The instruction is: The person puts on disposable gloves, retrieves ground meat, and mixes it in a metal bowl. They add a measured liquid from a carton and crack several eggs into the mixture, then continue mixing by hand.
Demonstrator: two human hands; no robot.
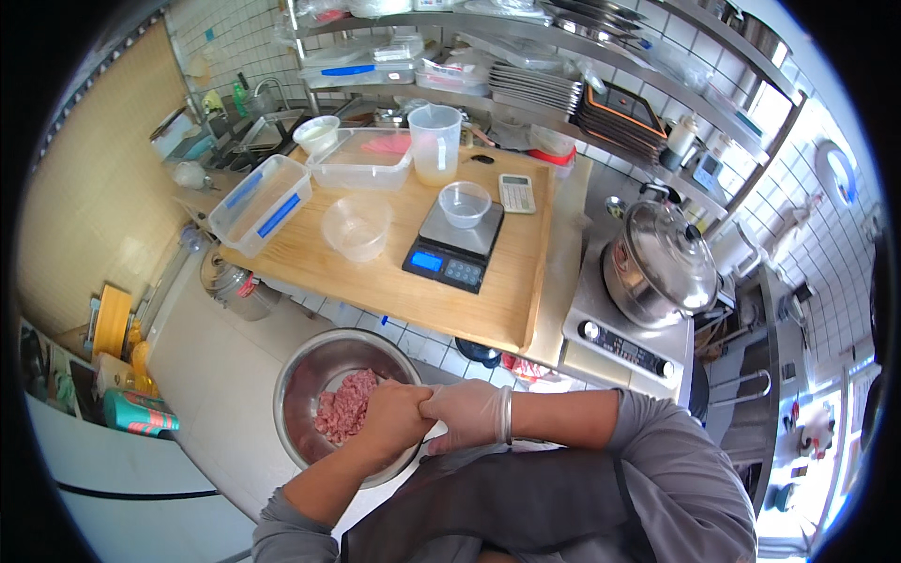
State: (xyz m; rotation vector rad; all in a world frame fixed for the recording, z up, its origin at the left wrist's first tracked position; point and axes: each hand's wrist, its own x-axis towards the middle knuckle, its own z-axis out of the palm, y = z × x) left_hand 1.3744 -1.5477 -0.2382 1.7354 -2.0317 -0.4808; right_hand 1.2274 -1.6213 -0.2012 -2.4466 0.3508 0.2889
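Note:
My left hand (398, 415), bare and with bent fingers, is over the right side of a steel mixing bowl (290, 352). Raw minced meat (346, 407) lies inside, beside that hand. Just right of it my right hand (467, 414) wears a clear disposable glove, with a pale shiny band at its wrist. The two hands touch at the fingers; whether either grips the other or a bit of glove is not clear. Beyond the bowl, a digital kitchen scale (450, 262) on a wooden board (366, 281) bears a small clear plastic cup (464, 205).
Also on the board are a plastic tub (357, 229), lidless boxes (260, 204), a measuring jug (435, 144) with some liquid and a calculator (517, 193). A lidded steel pot (654, 260) stands on an induction cooker (623, 345) at right. Shelves with baking trays (535, 91) span the back.

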